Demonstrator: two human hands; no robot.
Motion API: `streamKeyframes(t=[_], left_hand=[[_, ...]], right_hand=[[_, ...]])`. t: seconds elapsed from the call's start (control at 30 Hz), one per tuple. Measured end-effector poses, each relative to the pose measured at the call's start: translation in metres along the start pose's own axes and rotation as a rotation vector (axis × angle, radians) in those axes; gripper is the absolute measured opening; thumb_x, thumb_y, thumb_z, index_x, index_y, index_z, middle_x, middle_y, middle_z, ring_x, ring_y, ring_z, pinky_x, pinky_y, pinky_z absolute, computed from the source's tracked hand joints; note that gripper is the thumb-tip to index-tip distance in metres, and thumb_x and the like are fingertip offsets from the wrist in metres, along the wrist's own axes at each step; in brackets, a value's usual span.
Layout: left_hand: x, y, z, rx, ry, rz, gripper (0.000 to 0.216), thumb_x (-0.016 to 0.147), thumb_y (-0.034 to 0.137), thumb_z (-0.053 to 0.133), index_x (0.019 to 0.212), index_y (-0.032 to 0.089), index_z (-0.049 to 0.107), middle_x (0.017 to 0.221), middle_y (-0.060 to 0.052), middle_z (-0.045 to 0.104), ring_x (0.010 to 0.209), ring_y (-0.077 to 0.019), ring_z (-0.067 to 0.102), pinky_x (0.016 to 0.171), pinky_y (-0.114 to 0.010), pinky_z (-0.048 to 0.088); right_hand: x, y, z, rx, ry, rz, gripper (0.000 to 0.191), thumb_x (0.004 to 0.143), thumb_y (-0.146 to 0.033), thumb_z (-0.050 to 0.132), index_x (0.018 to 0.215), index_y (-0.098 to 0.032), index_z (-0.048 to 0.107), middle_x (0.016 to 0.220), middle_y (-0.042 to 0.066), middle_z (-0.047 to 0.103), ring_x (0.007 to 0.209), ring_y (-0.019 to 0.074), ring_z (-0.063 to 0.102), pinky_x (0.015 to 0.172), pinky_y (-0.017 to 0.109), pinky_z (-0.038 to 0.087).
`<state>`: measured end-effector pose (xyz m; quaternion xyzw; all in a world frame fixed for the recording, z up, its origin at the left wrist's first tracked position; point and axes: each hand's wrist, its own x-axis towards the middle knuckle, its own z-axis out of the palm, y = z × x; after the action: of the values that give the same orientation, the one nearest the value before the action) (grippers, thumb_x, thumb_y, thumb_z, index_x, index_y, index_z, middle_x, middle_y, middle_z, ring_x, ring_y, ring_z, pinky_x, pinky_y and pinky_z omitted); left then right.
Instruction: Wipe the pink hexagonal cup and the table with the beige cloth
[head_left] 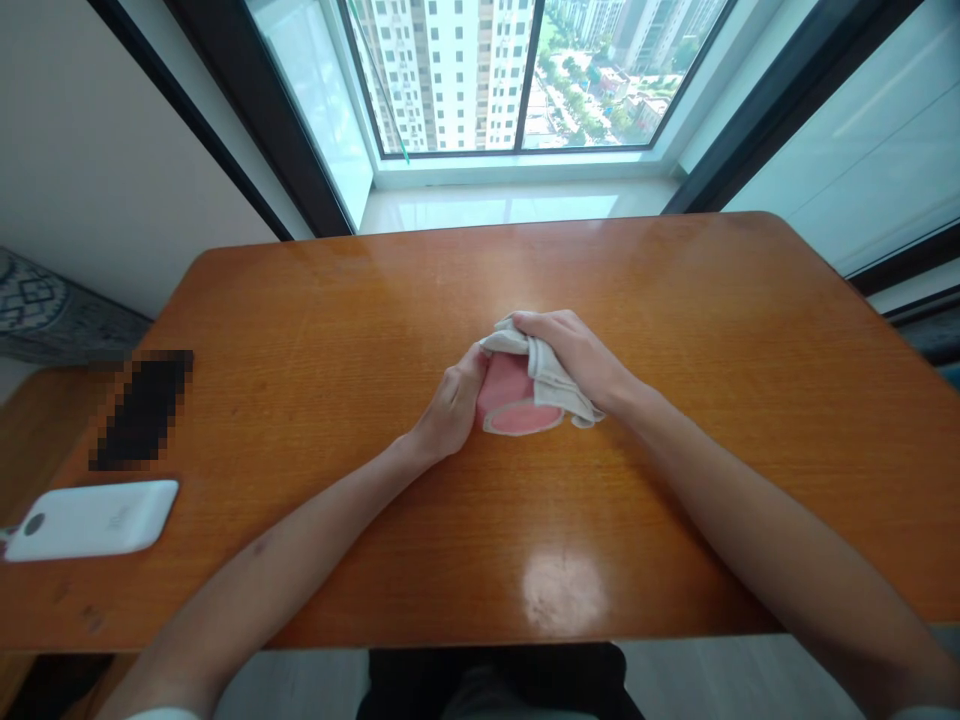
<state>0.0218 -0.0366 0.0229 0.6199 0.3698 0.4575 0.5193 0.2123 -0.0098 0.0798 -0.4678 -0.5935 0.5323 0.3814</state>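
A pink cup (pixel 504 385) is tilted over the middle of the table, its pale-rimmed round base turned towards me. My left hand (pixel 451 402) grips it from the left side, fingers mostly hidden behind it. My right hand (pixel 574 350) is closed on a white cloth (pixel 553 378), which drapes over the cup's top and right side. Some of the right fingers are hidden by the cloth. Whether the cup touches the tabletop, I cannot tell.
The brown wooden table (pixel 337 320) has a white rectangular device (pixel 97 520) with a cable at its left edge. Behind that lies a dark, pixelated object (pixel 142 410). A window (pixel 517 80) and its sill (pixel 517 205) stand beyond the far edge.
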Motion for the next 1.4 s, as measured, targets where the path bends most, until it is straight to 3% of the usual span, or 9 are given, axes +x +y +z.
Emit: streamKeyframes(t=[0.1, 0.2, 0.5, 0.63, 0.8, 0.93, 1.03, 1.23, 1.4], left_hand=[[0.000, 0.000, -0.002, 0.019, 0.051, -0.052, 0.053, 0.116, 0.065, 0.040, 0.087, 0.023, 0.054, 0.084, 0.000, 0.058, 0.081, -0.0196, 0.052, 0.087, -0.035, 0.047], [0.002, 0.000, -0.005, 0.015, 0.054, -0.056, 0.050, 0.116, 0.060, 0.040, 0.085, 0.023, 0.052, 0.080, 0.001, 0.053, 0.076, -0.0181, 0.047, 0.082, -0.033, 0.044], [0.003, -0.009, -0.008, -0.056, 0.012, 0.037, 0.043, 0.114, 0.055, 0.049, 0.091, 0.020, 0.063, 0.090, -0.001, 0.066, 0.085, -0.0190, 0.056, 0.084, -0.032, 0.050], [0.001, -0.008, -0.005, -0.003, 0.010, 0.038, 0.054, 0.114, 0.063, 0.046, 0.087, 0.019, 0.064, 0.088, -0.002, 0.069, 0.082, -0.0190, 0.058, 0.082, -0.032, 0.052], [0.000, -0.006, -0.002, -0.057, 0.027, -0.016, 0.052, 0.115, 0.064, 0.043, 0.097, 0.021, 0.066, 0.097, -0.003, 0.071, 0.092, -0.0216, 0.063, 0.093, -0.034, 0.053], [-0.002, -0.006, -0.004, -0.061, 0.088, -0.045, 0.051, 0.114, 0.065, 0.046, 0.087, 0.022, 0.056, 0.083, 0.001, 0.058, 0.077, -0.0177, 0.051, 0.080, -0.032, 0.047], [-0.002, -0.005, -0.007, -0.047, 0.107, -0.033, 0.050, 0.113, 0.063, 0.045, 0.085, 0.023, 0.053, 0.079, 0.002, 0.052, 0.074, -0.0167, 0.045, 0.078, -0.032, 0.044], [0.004, -0.003, -0.008, -0.058, 0.133, -0.003, 0.043, 0.111, 0.053, 0.051, 0.084, 0.021, 0.060, 0.085, -0.001, 0.064, 0.081, -0.0192, 0.053, 0.081, -0.033, 0.049], [-0.002, -0.007, -0.007, -0.078, 0.022, 0.003, 0.051, 0.110, 0.061, 0.053, 0.086, 0.019, 0.066, 0.088, -0.003, 0.071, 0.084, -0.0205, 0.061, 0.082, -0.033, 0.052]], right_hand=[[0.008, 0.029, 0.004, 0.391, 0.081, 0.021, 0.037, 0.092, -0.053, 0.069, 0.072, -0.024, 0.060, 0.075, -0.001, 0.058, 0.071, 0.0175, 0.050, 0.075, 0.033, 0.047], [0.011, 0.043, 0.005, 0.475, 0.123, 0.004, 0.035, 0.090, -0.051, 0.071, 0.071, -0.025, 0.058, 0.073, -0.002, 0.054, 0.070, 0.0169, 0.046, 0.075, 0.032, 0.047], [-0.008, -0.019, 0.005, -0.368, -0.038, -0.080, 0.048, 0.105, -0.043, 0.051, 0.061, -0.023, 0.047, 0.059, -0.002, 0.042, 0.061, 0.0145, 0.040, 0.059, 0.035, 0.027], [-0.012, -0.027, 0.010, -0.478, -0.002, -0.090, 0.049, 0.104, -0.038, 0.050, 0.058, -0.023, 0.041, 0.055, -0.002, 0.039, 0.058, 0.0140, 0.037, 0.058, 0.037, 0.023], [-0.007, -0.002, 0.012, -0.036, 0.075, -0.006, 0.047, 0.101, -0.054, 0.060, 0.065, -0.023, 0.056, 0.064, -0.001, 0.050, 0.065, 0.0163, 0.044, 0.061, 0.033, 0.035], [-0.004, 0.031, 0.021, 0.414, 0.234, -0.010, 0.042, 0.092, -0.059, 0.069, 0.071, -0.026, 0.055, 0.072, -0.002, 0.052, 0.068, 0.0169, 0.046, 0.068, 0.031, 0.045], [-0.004, 0.041, 0.025, 0.520, 0.251, -0.017, 0.037, 0.090, -0.058, 0.069, 0.075, -0.026, 0.057, 0.074, -0.002, 0.053, 0.071, 0.0179, 0.048, 0.073, 0.032, 0.048], [-0.007, 0.007, 0.015, 0.007, 0.069, -0.038, 0.048, 0.102, -0.055, 0.057, 0.066, -0.024, 0.051, 0.064, -0.002, 0.047, 0.065, 0.0158, 0.041, 0.063, 0.034, 0.033], [-0.009, -0.026, 0.009, -0.501, -0.047, -0.055, 0.047, 0.103, -0.036, 0.052, 0.059, -0.024, 0.041, 0.058, -0.001, 0.041, 0.059, 0.0156, 0.036, 0.062, 0.039, 0.021]])
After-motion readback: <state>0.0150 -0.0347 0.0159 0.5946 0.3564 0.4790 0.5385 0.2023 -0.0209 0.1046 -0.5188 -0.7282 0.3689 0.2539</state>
